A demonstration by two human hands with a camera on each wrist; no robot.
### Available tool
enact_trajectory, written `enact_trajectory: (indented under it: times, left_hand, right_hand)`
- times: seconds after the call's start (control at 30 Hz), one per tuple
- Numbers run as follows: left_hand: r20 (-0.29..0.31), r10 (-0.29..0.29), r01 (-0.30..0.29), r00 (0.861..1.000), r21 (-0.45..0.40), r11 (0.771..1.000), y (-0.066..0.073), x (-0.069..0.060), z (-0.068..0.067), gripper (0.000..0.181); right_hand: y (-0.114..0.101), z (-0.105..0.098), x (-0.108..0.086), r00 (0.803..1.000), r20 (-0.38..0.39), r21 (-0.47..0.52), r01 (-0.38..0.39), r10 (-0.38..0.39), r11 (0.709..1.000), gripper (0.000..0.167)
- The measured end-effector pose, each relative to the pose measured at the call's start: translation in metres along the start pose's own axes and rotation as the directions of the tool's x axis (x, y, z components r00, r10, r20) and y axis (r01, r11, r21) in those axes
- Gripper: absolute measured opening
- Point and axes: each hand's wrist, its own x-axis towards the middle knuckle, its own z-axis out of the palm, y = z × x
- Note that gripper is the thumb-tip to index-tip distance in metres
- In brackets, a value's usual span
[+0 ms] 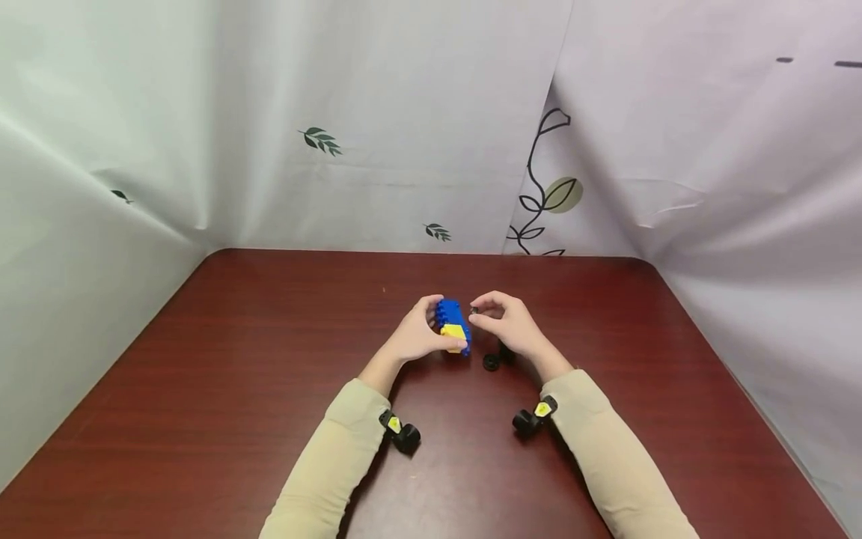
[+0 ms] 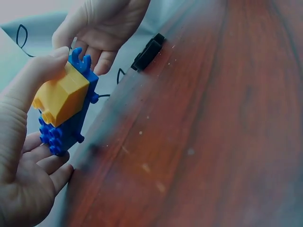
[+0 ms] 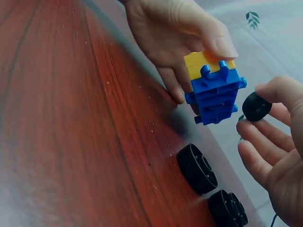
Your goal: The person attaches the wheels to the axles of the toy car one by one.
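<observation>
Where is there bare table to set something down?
The table is bare left of the left sleeve, right of the right sleeve, and along the far edge by the white cloth. Crowded: the middle, where the left hand holds the blue-and-yellow toy, the right hand pinches a black wheel, and two loose wheels lie close by.

Toy base (image 3: 217, 99): bright blue throughout.
Block on top (image 2: 66, 94): plain yellow.
Wheels (image 3: 191, 168): solid black.
Table (image 1: 269, 374): reddish brown, streaked with darker wood grain.
Cloth behind the table's far edge (image 1: 417, 75): whitish, printed with dark green leaf sprigs (image 1: 320, 141).
Vine print toward the far right corner (image 1: 542, 202): black line drawing, with an olive-green disc (image 1: 572, 199).
Sleeves (image 1: 323, 464): pale beige.
Wrist cameras (image 1: 406, 439): black, each bearing a yellow patch (image 1: 394, 424).
</observation>
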Motion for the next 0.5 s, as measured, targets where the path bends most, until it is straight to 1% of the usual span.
enact_trajectory:
  times: [0.13, 0.2, 0.23, 0.37, 0.5]
  left_hand:
    - [0.010, 0.007, -0.007, 1.000, 0.019, 1.000, 0.000, -0.003, -0.001, 0.104]
    - [0.016, 0.011, -0.011, 1.000, 0.025, 1.000, 0.001, -0.004, -0.001, 0.103]
    - [0.018, 0.015, -0.015, 1.000, 0.024, 1.000, 0.002, -0.004, -0.002, 0.102]
    - [0.013, 0.023, -0.023, 1.000, -0.009, 1.000, 0.002, -0.005, -0.002, 0.098]
    - [0.021, 0.014, -0.013, 1.000, -0.016, 1.000, 0.001, -0.006, 0.000, 0.096]
  right_hand:
    - [-0.020, 0.000, -0.007, 1.000, 0.014, 0.118, -0.018, 0.017, 0.993, 0.024]
    - [-0.028, -0.001, -0.009, 1.000, 0.015, 0.147, -0.022, 0.020, 0.989, 0.023]
    - [-0.029, -0.002, -0.010, 1.000, 0.016, 0.148, -0.013, 0.011, 0.989, 0.022]
    - [-0.019, -0.003, -0.008, 1.000, 0.008, 0.135, -0.019, 0.018, 0.991, 0.020]
    - [-0.008, -0.003, -0.009, 1.000, 0.003, 0.101, -0.012, 0.012, 0.995, 0.019]
